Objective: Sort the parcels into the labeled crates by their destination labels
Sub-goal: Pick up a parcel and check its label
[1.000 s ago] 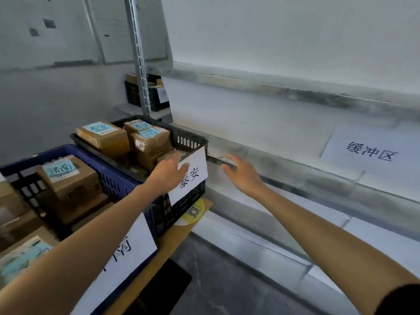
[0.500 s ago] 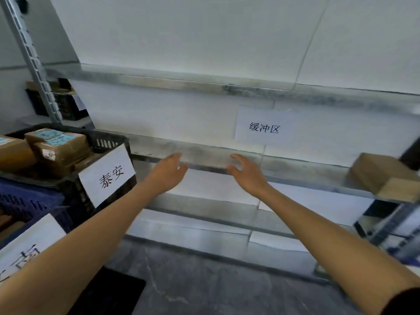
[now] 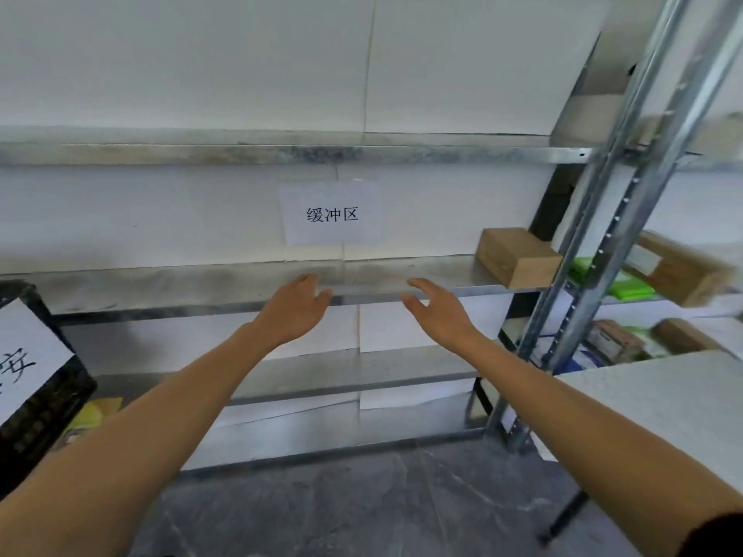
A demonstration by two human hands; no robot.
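My left hand point(image 3: 295, 309) and my right hand point(image 3: 436, 309) are stretched out in front of a metal shelf point(image 3: 241, 281), palms facing each other, fingers relaxed, holding nothing. A brown cardboard parcel point(image 3: 516, 257) lies on that shelf at the right end, well right of my right hand. A paper sign "缓冲区" point(image 3: 331, 213) hangs on the wall behind the shelf. A black crate point(image 3: 48, 404) with a white paper label point(image 3: 24, 359) shows at the left edge.
A slanted metal rack post point(image 3: 595, 251) stands to the right. Behind it lie another brown box point(image 3: 679, 267), green packets point(image 3: 603, 281) and more parcels point(image 3: 615, 341). A white surface point(image 3: 663, 408) fills the lower right. Grey floor lies below.
My view has swung right, away from the crates of parcels toward the shelf with the sign. Both hands stay raised and holding nothing; the crates have slid out to the left edge.
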